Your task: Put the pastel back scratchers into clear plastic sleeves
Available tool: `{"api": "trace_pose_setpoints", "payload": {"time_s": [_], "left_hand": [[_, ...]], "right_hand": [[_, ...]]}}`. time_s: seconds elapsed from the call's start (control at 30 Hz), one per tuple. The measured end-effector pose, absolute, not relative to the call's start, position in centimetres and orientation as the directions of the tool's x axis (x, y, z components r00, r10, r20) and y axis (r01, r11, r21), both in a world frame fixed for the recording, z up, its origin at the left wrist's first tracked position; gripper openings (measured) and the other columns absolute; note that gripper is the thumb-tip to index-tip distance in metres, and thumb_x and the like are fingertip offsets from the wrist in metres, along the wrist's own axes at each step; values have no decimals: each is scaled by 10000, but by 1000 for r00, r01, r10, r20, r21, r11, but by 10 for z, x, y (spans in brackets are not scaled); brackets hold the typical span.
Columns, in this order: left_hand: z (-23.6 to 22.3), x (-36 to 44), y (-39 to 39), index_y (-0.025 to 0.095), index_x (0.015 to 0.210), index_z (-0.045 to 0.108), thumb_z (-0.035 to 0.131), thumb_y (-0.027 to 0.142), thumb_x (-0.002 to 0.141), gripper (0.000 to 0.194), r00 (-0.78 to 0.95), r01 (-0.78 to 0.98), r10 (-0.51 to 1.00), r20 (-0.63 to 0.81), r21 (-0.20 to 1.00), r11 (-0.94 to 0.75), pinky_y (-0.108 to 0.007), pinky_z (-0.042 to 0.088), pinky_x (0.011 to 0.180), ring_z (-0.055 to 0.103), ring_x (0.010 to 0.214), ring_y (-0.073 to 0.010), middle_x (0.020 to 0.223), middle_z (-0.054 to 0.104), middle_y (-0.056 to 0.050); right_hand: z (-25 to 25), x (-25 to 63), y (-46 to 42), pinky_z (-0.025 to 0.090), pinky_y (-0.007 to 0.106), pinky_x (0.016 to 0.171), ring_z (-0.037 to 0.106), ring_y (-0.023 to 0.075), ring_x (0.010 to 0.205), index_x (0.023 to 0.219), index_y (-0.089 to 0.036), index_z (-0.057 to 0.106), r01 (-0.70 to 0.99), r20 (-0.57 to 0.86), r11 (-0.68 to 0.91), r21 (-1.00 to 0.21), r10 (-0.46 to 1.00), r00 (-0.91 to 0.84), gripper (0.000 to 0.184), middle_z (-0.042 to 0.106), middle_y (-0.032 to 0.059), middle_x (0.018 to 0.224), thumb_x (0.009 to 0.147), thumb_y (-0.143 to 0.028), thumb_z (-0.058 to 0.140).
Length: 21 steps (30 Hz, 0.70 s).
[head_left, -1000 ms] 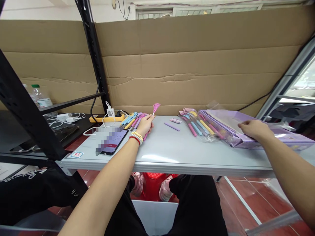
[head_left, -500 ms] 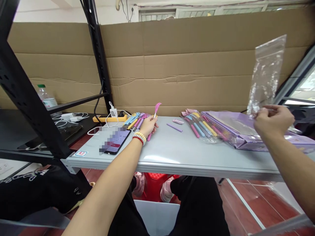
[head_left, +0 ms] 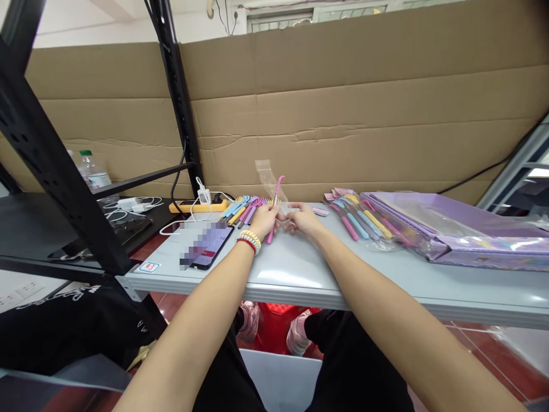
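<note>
My left hand [head_left: 262,220], with bead bracelets on the wrist, is closed round a pink small tool [head_left: 277,200] whose head points up. My right hand [head_left: 303,218] has come beside it and pinches the lower edge of a small clear plastic bag [head_left: 268,178] that stands up just behind the tool. Both hands rest on the grey table [head_left: 326,274] near its far middle. A fan of blue, yellow and pink tools [head_left: 242,208] lies just left of my left hand.
A phone [head_left: 207,245] lies at the table's left. A yellow power strip with chargers [head_left: 198,205] sits behind it. More coloured tools in plastic [head_left: 364,224] and purple flat packs [head_left: 463,232] lie to the right. A black rack post [head_left: 175,97] and a cardboard wall [head_left: 343,114] stand behind.
My right hand lifted a clear bag from the purple packs at the right, carried it leftwards, and now holds it next to the pink tool. My left hand stayed in place.
</note>
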State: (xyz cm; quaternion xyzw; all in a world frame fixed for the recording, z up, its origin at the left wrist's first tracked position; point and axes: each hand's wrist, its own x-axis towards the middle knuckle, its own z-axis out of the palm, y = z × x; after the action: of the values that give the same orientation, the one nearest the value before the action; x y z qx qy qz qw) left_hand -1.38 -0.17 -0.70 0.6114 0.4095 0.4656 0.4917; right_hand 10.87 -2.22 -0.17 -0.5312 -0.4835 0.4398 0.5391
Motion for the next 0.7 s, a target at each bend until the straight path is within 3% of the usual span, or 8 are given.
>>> {"api": "trace_pose_setpoints", "payload": {"time_s": [0.13,0.3,0.53,0.7], "left_hand": [[-10,-14,2,152,800,521,475,304,913,195,241,59,954,179,978,-198,-194,388,432,526,426,-79,650,639,-23],[-6,-16,1,181,907,468,438,331,934,156,213,12,965,153,987,-159,-195,389,422,527,402,-93,638,630,0],[1,-18,-9,156,747,521,481,248,899,183,221,-25,959,176,984,-175,-203,395,393,505,386,-78,577,475,46],[-1,-19,-11,146,664,541,640,301,800,228,312,28,929,198,976,-217,-210,407,416,518,421,-80,572,504,33]], "right_hand": [[-17,119,-29,386,215,346,581,151,425,1158,-138,410,68,69,65,-996,996,51,593,642,-7,571,603,-34,589],[-17,128,-33,437,224,356,587,157,425,1206,-192,333,43,146,141,-989,976,161,720,590,-81,557,556,-12,584],[-15,133,-27,529,262,454,608,128,472,794,-176,510,56,162,152,-987,946,281,322,575,-35,653,535,11,545],[-14,140,-26,545,269,578,596,108,538,800,-155,642,231,285,210,-950,885,368,247,669,13,778,572,-62,632]]}}
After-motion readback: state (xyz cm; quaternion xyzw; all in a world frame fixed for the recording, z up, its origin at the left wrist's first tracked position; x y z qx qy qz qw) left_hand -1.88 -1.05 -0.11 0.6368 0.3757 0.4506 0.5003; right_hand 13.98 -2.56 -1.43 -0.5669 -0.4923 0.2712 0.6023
